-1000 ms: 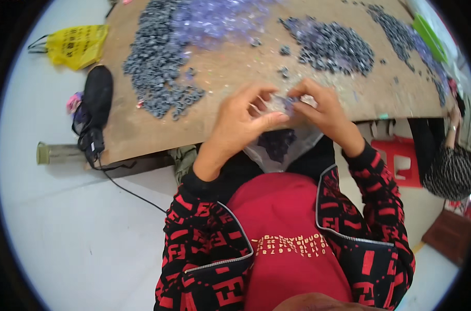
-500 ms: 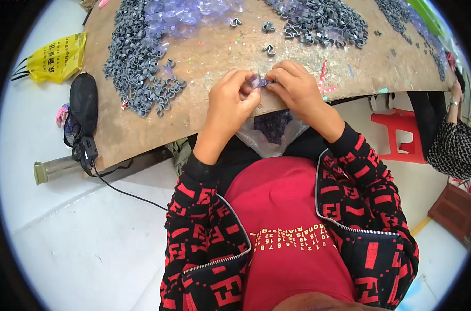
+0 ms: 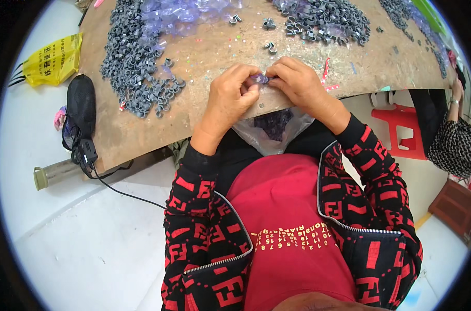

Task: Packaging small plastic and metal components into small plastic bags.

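Observation:
Between my two hands, just over the table's near edge, is a small translucent purple plastic piece (image 3: pixel 260 79). My left hand (image 3: pixel 233 90) pinches its left end between thumb and forefinger. Closed on the right end is my right hand (image 3: pixel 296 83); its fingertips hide part of the piece, and whether a grey clip is joined to it I cannot tell. Below the hands, an open clear plastic bag (image 3: pixel 274 129) with dark purplish contents hangs at my lap. A pile of grey plastic clips (image 3: pixel 137 67) lies to the left, with clear purple pieces (image 3: pixel 181 15) beyond it.
Another heap of grey clips (image 3: pixel 323 23) lies at the far side of the brown table (image 3: pixel 215 49). A black pouch with a cable (image 3: pixel 81 103) hangs by the left edge, near a yellow bag (image 3: pixel 53 61). At right are a red stool (image 3: pixel 401 129) and another person's arm (image 3: pixel 457 93).
Both hands have stayed together on the purple piece, with slight finger movement; my left hand sits a little higher. The whole view has shifted slightly.

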A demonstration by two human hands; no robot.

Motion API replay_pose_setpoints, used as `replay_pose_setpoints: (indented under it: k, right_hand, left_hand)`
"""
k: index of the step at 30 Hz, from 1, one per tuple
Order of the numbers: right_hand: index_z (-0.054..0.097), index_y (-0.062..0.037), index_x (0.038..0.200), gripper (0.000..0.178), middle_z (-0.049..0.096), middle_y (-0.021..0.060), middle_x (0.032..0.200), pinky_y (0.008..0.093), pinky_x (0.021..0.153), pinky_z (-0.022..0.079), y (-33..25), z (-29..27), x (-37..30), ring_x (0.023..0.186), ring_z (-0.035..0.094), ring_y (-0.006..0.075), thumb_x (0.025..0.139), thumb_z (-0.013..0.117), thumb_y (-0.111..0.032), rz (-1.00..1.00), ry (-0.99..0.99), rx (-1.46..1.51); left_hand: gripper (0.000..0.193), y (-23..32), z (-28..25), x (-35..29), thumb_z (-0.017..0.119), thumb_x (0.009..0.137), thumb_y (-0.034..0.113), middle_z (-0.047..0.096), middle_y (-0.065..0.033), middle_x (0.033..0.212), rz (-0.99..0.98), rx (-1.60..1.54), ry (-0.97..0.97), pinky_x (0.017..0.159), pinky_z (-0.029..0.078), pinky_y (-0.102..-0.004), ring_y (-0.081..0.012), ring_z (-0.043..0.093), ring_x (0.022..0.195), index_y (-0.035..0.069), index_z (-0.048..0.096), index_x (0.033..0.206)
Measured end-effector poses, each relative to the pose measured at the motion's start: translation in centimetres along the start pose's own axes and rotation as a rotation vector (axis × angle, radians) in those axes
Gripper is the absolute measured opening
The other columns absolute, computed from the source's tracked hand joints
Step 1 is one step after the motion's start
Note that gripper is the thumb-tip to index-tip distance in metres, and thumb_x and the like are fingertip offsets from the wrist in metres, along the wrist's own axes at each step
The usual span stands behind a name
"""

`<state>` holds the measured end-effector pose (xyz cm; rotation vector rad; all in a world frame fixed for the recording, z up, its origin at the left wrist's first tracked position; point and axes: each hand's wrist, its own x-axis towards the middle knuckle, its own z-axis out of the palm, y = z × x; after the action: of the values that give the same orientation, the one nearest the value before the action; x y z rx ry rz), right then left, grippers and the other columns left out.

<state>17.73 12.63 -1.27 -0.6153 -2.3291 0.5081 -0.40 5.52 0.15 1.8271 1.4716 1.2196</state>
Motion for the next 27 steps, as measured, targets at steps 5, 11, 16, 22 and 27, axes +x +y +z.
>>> replay_pose_setpoints:
  k: [5, 11, 16, 22, 27]
  right_hand:
    - [0.06, -0.0046, 0.09, 0.017, 0.058, 0.0116, 0.083, 0.0374, 0.071, 0.045, -0.5, -0.7, 0.9, 0.081, 0.057, 0.0304, 0.077, 0.067, -0.012, 0.06, -0.064, 0.061]
    - [0.058, -0.0046, 0.085, 0.013, 0.055, 0.012, 0.079, 0.0402, 0.068, 0.042, -2.2, -1.8, 2.2, 0.077, 0.055, 0.0323, 0.075, 0.065, -0.01, 0.009, -0.155, -0.042]
    - [0.056, -0.0039, 0.078, 0.012, 0.054, 0.0121, 0.074, 0.0417, 0.063, 0.042, -2.5, -2.4, 3.5, 0.072, 0.055, 0.0327, 0.072, 0.066, -0.009, 0.033, -0.255, -0.028]
    - [0.057, -0.0032, 0.076, 0.012, 0.056, 0.0142, 0.073, 0.0422, 0.059, 0.044, -2.2, -2.6, 4.5, 0.069, 0.057, 0.0346, 0.071, 0.066, -0.008, 0.169, -0.372, 0.095]
    - [0.055, -0.0034, 0.078, 0.014, 0.056, 0.0146, 0.076, 0.0428, 0.059, 0.044, -2.5, -2.6, 5.0, 0.069, 0.057, 0.0362, 0.071, 0.066, -0.007, 0.242, -0.427, 0.082]
  left_hand:
    - [0.022, 0.0, -0.8, 0.6, 0.06, 0.071, 0.0, 0.06, -0.0115, 0.078, 0.021, 0.048, -0.01, 0.055, 0.049, -0.03, -0.0203, 0.062, 0.062, 0.001, 0.061, 0.094]
    - [0.016, 0.2, -0.4, 0.0, 0.059, 0.069, 0.003, 0.059, -0.0172, 0.079, 0.043, 0.086, -0.005, 0.064, 0.048, -0.0419, -0.0361, 0.06, 0.073, 0.001, 0.058, 0.085]
    - [0.016, 0.0, -0.2, 0.0, 0.06, 0.07, 0.006, 0.059, -0.0157, 0.078, 0.084, 0.165, 0.01, 0.063, 0.048, -0.0406, -0.0341, 0.059, 0.071, 0.001, 0.059, 0.085]
    - [0.014, -0.1, -0.2, 0.3, 0.06, 0.07, 0.006, 0.057, -0.016, 0.077, 0.044, 0.1, -0.005, 0.062, 0.047, -0.0413, -0.0352, 0.058, 0.071, 0.001, 0.058, 0.082]
    - [0.014, -0.3, -0.4, 0.5, 0.06, 0.07, 0.006, 0.056, -0.0162, 0.078, 0.035, 0.046, -0.017, 0.063, 0.047, -0.0417, -0.0358, 0.057, 0.071, 0.001, 0.056, 0.083]
